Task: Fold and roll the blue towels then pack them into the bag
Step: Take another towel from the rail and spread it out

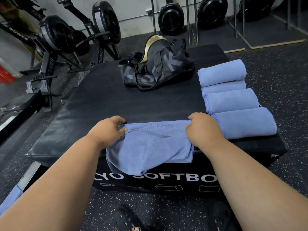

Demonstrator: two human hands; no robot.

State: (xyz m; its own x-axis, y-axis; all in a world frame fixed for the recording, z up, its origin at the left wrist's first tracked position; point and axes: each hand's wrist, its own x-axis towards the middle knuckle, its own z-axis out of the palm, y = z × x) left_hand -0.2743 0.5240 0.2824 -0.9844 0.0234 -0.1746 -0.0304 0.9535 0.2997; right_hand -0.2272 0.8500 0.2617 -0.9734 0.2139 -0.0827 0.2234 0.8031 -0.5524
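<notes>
A blue towel (150, 147) lies folded at the near edge of the black soft box (93, 104), its lower part hanging over the front. My left hand (108, 129) pinches its far left corner. My right hand (203, 129) pinches its far right corner. Several rolled blue towels (233, 100) lie side by side along the box's right edge, close to my right hand. A black bag (158, 65) with a gold-lined opening sits at the far middle of the box, its mouth open.
Rowing machines (55, 35) stand on the floor to the far left. Black fans (171, 17) and metal rack legs line the back wall. My dark shoes (126, 219) are on the speckled floor below the box front.
</notes>
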